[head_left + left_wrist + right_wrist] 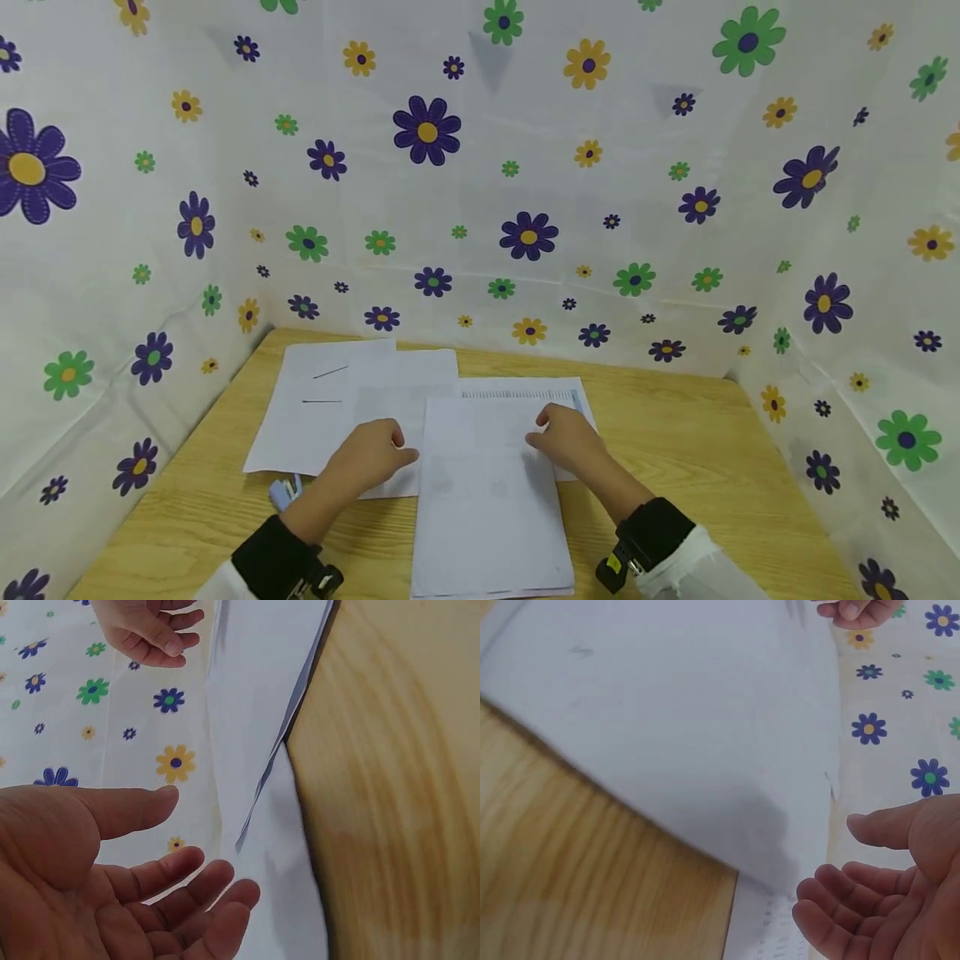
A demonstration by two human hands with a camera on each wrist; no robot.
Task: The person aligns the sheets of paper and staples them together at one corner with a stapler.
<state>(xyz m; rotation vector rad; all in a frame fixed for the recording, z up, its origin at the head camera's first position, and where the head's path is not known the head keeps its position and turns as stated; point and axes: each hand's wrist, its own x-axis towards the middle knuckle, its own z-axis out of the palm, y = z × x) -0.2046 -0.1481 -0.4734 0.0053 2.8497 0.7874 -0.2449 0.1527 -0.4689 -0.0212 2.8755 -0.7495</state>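
Note:
A stack of white paper sheets [487, 525] lies on the wooden table in front of the person. My left hand [367, 457] hovers beside its left edge, fingers relaxed and thumb apart. Nothing lies between the fingers of that hand in the left wrist view. Over the stack's upper right corner is my right hand [570, 437], its fingers loosely bent and holding nothing. A printed sheet [583, 408] sticks out from under the stack at the top. In the right wrist view the fingertips [806, 911] are right at the paper's corner.
More white sheets [292, 433] overlap at the back left, with two thin dark lines on them. A small light-blue object [283, 493] sits below them, partly behind the left forearm. A flower-patterned curtain [480, 183] surrounds the wooden table [675, 433] at the back and sides.

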